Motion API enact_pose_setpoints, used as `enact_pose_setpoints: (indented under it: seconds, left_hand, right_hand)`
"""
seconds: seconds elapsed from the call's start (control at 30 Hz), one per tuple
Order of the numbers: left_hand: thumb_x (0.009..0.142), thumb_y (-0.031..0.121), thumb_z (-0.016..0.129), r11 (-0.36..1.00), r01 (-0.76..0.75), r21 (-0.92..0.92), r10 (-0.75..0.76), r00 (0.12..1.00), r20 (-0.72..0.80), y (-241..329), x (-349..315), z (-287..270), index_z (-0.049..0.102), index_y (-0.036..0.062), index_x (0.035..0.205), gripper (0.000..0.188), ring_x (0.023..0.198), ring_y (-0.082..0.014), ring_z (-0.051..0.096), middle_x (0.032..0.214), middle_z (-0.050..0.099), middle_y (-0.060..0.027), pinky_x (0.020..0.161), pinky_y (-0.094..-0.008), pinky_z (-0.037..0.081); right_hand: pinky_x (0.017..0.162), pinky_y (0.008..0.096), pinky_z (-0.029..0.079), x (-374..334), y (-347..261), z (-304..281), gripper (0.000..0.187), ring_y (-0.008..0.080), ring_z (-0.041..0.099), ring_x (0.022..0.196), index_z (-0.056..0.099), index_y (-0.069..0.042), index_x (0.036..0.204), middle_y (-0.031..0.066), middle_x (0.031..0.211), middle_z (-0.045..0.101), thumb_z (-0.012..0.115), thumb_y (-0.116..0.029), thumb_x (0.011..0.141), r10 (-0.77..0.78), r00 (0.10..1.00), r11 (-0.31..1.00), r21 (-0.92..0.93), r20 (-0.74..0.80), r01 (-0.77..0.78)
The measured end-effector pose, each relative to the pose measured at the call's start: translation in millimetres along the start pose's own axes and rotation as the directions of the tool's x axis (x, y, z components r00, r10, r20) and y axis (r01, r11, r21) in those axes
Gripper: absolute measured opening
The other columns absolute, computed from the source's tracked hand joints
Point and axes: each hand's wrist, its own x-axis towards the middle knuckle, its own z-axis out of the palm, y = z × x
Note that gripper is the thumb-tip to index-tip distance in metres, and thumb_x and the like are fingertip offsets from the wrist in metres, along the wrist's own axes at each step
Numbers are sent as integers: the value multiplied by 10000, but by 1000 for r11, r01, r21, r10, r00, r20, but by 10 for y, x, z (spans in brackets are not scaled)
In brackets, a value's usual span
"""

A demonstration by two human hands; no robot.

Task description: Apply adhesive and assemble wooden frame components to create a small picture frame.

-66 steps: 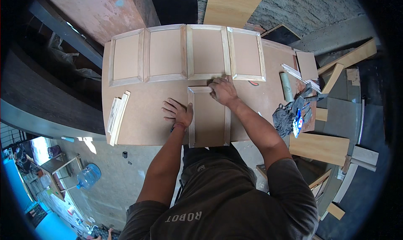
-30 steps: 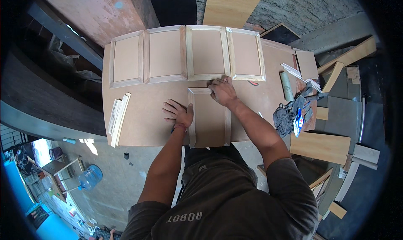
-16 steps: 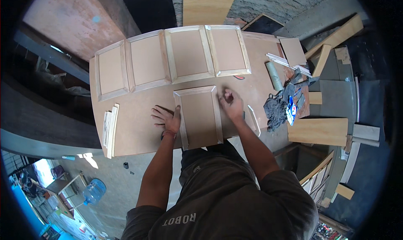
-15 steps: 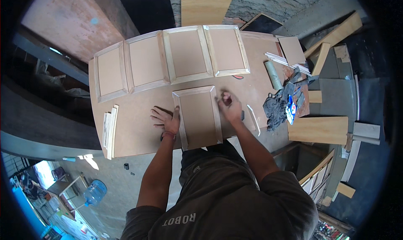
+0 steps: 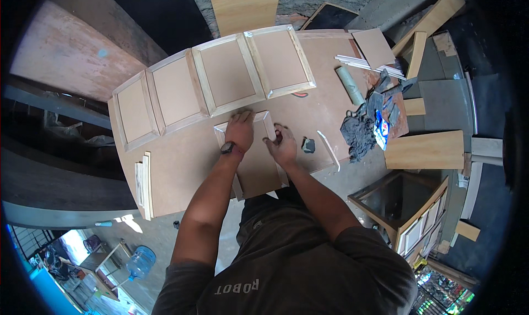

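A framed panel [image 5: 256, 174], a brown board edged with pale wood rails, lies in front of me at the table's near edge. My left hand [image 5: 240, 132] reaches across its upper left part, fingers close together and bent over the far rail. At the right rail, near the upper corner, is my right hand [image 5: 284, 147]. Its fingers are curled around something small and dark reddish, mostly hidden. Just right of that hand, a small dark grey piece [image 5: 308, 145] rests on the table [image 5: 187, 155].
Several joined framed panels [image 5: 228, 70] lie along the far side. Wood strips [image 5: 144, 185] sit at left, a thin white strip [image 5: 329, 149] at right. Dark cloth [image 5: 357, 134], a green roll [image 5: 350, 85] and a brown board [image 5: 374, 47] occupy the right end. A blue water jug [image 5: 141, 262] is on the floor.
My left hand has moved from the left rail up onto the far rail. My right hand has come in against the right rail, uncovering the dark grey piece. The whole view has shifted and turned slightly.
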Motion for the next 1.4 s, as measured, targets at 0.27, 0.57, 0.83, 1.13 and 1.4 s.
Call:
enact_pose_setpoints:
  seconds: [0.27, 0.57, 0.83, 1.13, 1.4]
  left_hand:
    - [873, 118, 564, 993, 13, 114, -22, 996, 83, -49, 81, 189, 621, 64, 1295, 429, 1172, -326, 576, 1263, 629, -111, 1086, -454, 424]
    - [860, 91, 564, 998, 51, 30, -53, 996, 74, -73, 88, 203, 686, 71, 1212, 373, 1169, -340, 575, 1217, 659, -122, 1062, -435, 446]
    - [828, 74, 595, 999, 46, -2, -45, 998, 52, -76, 94, 209, 695, 73, 1193, 378, 1167, -337, 577, 1207, 662, -118, 1053, -433, 453]
    - [800, 66, 631, 999, 44, -19, -43, 998, 54, -53, 118, 190, 698, 72, 1170, 376, 1162, -332, 572, 1191, 662, -108, 1062, -419, 447]
    - [797, 54, 631, 1000, 28, -10, -28, 999, 35, -47, 85, 187, 688, 74, 1190, 398, 1148, -336, 575, 1209, 654, -106, 1060, -420, 446]
  right_hand:
    - [790, 413, 542, -5, -16, -75, 511, 329, 652, 904, 629, -36, 1227, 168, 1067, 611, 813, -107, 756, 22, 999, 1000, 5, 43, -22]
    - [791, 404, 547, 24, -58, -97, 473, 346, 658, 929, 647, -10, 1209, 173, 1103, 620, 791, -88, 765, 33, 995, 999, 25, 91, -36]
    - [727, 378, 551, 14, -16, -77, 499, 313, 673, 829, 640, 17, 1223, 172, 1078, 617, 803, -95, 765, 14, 996, 1000, -18, 83, -12]
    - [743, 386, 555, 18, 20, -83, 502, 324, 675, 853, 640, 20, 1227, 178, 1088, 617, 802, -99, 767, 9, 996, 1000, -12, 89, -8]
    - [803, 403, 545, 6, 48, -83, 529, 342, 657, 952, 623, 18, 1240, 187, 1126, 613, 809, -139, 770, -42, 995, 999, -19, 87, 44]
